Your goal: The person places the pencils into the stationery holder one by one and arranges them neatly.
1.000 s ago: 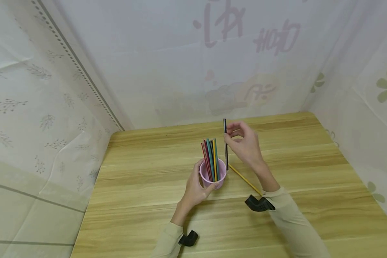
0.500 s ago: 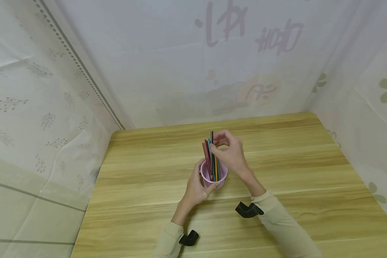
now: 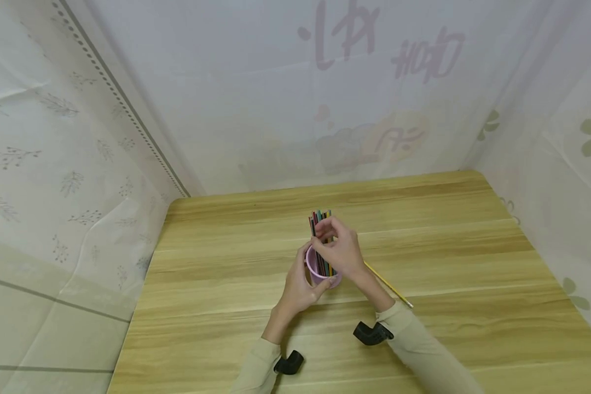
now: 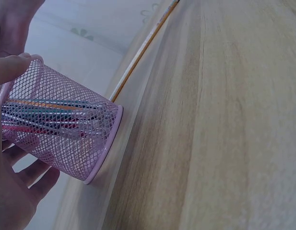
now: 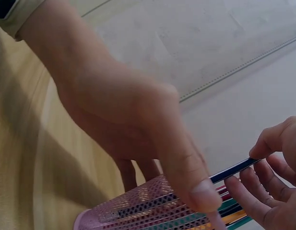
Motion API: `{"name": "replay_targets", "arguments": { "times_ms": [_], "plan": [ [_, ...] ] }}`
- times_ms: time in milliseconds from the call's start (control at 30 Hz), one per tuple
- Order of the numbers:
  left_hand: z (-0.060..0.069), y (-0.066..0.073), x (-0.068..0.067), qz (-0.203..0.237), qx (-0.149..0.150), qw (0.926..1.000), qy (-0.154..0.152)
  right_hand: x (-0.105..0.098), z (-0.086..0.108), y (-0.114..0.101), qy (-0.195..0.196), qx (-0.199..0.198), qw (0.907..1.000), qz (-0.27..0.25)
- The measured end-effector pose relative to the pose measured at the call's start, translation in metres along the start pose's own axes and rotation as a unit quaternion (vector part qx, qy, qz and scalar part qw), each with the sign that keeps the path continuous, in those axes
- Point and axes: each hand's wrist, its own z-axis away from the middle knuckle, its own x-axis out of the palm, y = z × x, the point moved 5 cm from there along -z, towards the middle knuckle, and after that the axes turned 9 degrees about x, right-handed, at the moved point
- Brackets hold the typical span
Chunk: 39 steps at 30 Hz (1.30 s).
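A pink mesh pen holder stands on the table, holding several pencils in red, teal, yellow and dark colours. My left hand grips the holder's side, fingers behind it and thumb near the rim. Over the mouth, my right hand pinches a dark pencil between thumb and fingers. In the right wrist view this pencil's lower part shows through the mesh, inside the holder. The right hand covers part of the bundle in the head view.
One yellow pencil lies on the wooden table right of the holder, partly under the right forearm. Patterned cloth hangs at the back and both sides. Each wrist carries a black camera mount.
My right hand has moved left and down, bringing the dark pencil from beside the holder over its mouth and into it. My left hand stays on the holder.
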Motion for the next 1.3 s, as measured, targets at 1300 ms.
{"name": "replay_targets", "arguments": {
  "times_ms": [1300],
  "plan": [
    [0.000, -0.005, 0.001, -0.020, -0.017, 0.9993, 0.026, -0.085, 0.033, 0.082, 0.080, 0.107, 0.9856, 0.104]
  ]
}}
